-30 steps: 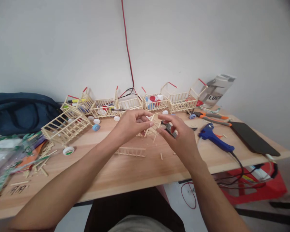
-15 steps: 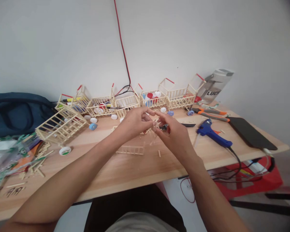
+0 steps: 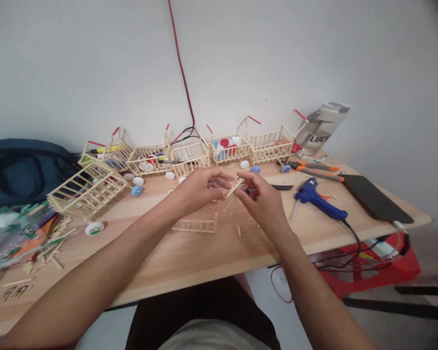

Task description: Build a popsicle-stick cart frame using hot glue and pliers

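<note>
My right hand (image 3: 263, 197) pinches a small piece made of light wooden sticks (image 3: 235, 186) between thumb and fingers, raised above the table. My left hand (image 3: 206, 188) is beside it, fingers curved and apart from the thumb, the tips close to the piece; whether they touch it I cannot tell. Below the hands a flat ladder-like stick panel (image 3: 194, 226) rests on the table, partly covered by my left forearm. One short loose stick (image 3: 239, 230) lies to its right. Something dark behind my right fingers is mostly hidden.
Several stick-built carts (image 3: 272, 147) with red handles line the wall, some holding bottle caps. A larger stick cart (image 3: 87, 192) stands left. At right are a blue glue gun (image 3: 321, 201), orange-handled pliers (image 3: 319, 167) and a black slab (image 3: 375, 197). Loose sticks (image 3: 54, 248) lie left.
My left fingers have spread away from the thumb, and the stick piece now shows more clearly between my hands. The whole view has shifted slightly.
</note>
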